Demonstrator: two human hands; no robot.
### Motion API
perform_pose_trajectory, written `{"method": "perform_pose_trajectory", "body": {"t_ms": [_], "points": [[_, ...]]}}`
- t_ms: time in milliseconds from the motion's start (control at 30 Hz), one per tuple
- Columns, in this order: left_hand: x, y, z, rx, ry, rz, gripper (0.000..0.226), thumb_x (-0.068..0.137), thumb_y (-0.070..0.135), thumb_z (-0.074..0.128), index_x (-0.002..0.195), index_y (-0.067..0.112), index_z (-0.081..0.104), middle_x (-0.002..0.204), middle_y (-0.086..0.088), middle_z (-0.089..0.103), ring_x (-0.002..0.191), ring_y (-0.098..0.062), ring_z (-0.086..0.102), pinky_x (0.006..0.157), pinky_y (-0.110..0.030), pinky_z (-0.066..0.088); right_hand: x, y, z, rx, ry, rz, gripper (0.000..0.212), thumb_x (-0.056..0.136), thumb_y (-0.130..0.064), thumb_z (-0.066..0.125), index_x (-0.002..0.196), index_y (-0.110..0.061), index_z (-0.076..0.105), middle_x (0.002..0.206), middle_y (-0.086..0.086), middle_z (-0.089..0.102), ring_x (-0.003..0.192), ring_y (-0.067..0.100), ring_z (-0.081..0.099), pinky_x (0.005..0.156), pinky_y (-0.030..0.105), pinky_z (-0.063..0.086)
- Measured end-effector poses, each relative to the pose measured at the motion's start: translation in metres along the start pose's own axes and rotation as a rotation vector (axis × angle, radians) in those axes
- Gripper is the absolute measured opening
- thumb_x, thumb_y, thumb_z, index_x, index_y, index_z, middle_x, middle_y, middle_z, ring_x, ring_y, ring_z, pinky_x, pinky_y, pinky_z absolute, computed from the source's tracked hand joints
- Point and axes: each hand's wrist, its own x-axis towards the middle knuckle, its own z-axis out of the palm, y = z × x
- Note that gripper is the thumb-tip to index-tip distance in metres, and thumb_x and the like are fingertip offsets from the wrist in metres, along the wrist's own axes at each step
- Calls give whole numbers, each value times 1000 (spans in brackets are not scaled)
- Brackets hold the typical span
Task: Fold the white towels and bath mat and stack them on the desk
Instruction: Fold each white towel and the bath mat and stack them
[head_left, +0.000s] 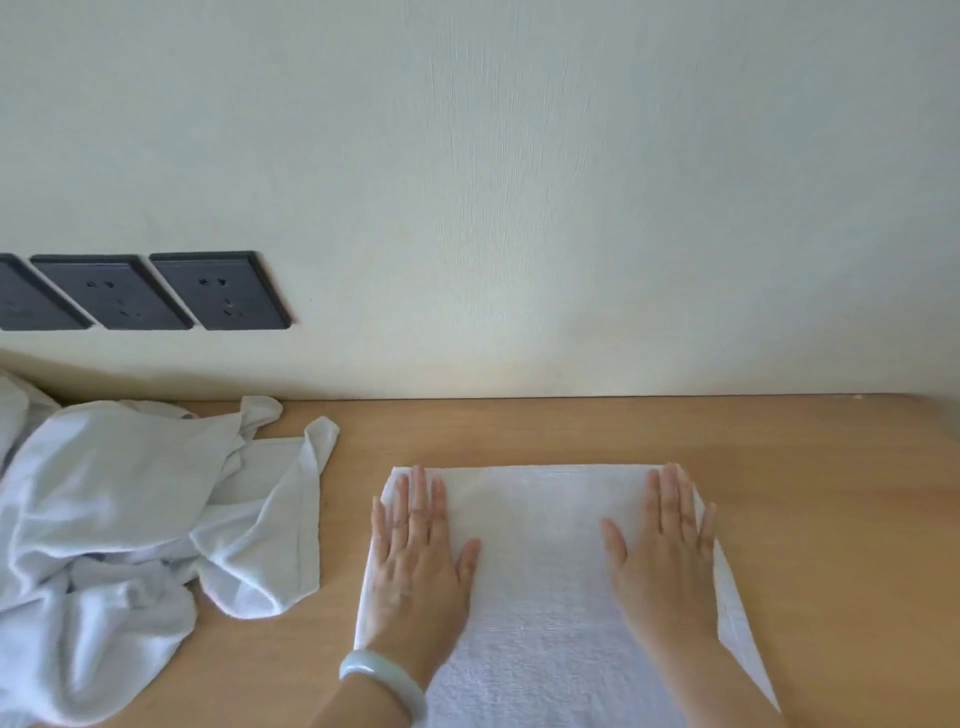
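- Setting: an indoor room, most likely a hotel guest room or a bedroom, seen from above a work surface.
- Wooden desk (571, 431): smooth, light brown, set flush against the wall.
- Wall (519, 182): plain, cream, with a fine brushed texture.
- Dark socket plates (166, 291): a row mounted low on the wall, just above the desk.
- White linen: a flat towel (540, 571) and a crumpled pile (130, 519), suggesting housekeeping.

Cream wall (519, 182), dark sockets (218, 291), wooden desk (831, 493)
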Motion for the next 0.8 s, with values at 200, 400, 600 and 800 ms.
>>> {"method": "perform_pose_trajectory", "body": {"t_ms": [200, 400, 600, 800], "points": [[-66, -15, 3, -28, -61, 3, 60, 100, 49, 16, 154, 24, 23, 162, -4, 17, 150, -21, 10, 117, -51, 17, -61, 11, 1, 32, -80, -192, 66, 99, -48, 15, 150, -8, 29, 158, 7, 25, 146, 20, 20, 117, 45, 14], [-74, -32, -5, -56, -27, -94, 63, 101, 48, 13, 153, 16, 23, 161, -11, 13, 148, -29, 18, 118, -47, 12, -60, 54, -18, 12, -102, 44, 77, 98, -52, 7, 146, 4, 29, 152, 21, 33, 142, 33, 28, 115, 52, 21], [-130, 17, -8, -100, -84, 153, 60, 100, 41, 28, 155, 19, 19, 163, -5, 12, 150, -22, 10, 118, -48, 15, -136, -19, -24, 112, -179, -353, 61, 98, -36, 28, 150, -4, 27, 158, 9, 23, 148, 20, 15, 117, 45, 16], [-152, -25, -21, -84, -156, 125, 57, 101, 41, 24, 155, 22, 18, 163, -4, 13, 150, -19, 8, 120, -45, 11, -158, 52, -39, 166, -248, -306, 57, 102, -36, 21, 152, -8, 20, 161, 4, 13, 149, 15, 8, 119, 41, 12]]}}
